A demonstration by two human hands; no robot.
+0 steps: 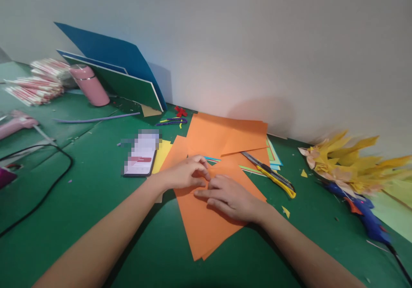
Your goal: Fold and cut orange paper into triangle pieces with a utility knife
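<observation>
Several sheets of orange paper [206, 228] lie overlapping in front of me, some turned at an angle. My left hand [189, 172] rests on their upper left part, its fingers curved and the thumb apart from them. Close beside it, my right hand [230, 198] lies on the same paper, index finger and thumb stretched toward the left and the other fingers bent. The fingertips of both hands almost meet. A yellow and black utility knife [273, 176] lies just right of the paper, its front end by a folded orange sheet [225, 133].
Left of the paper are a phone [140, 159] and yellow paper [162, 155]. A pink bottle [90, 86], blue and green boards [112, 73] and a pink glue gun [19, 125] stand or lie farther left. At right are a blue glue gun [367, 219] and yellow paper petals [347, 163].
</observation>
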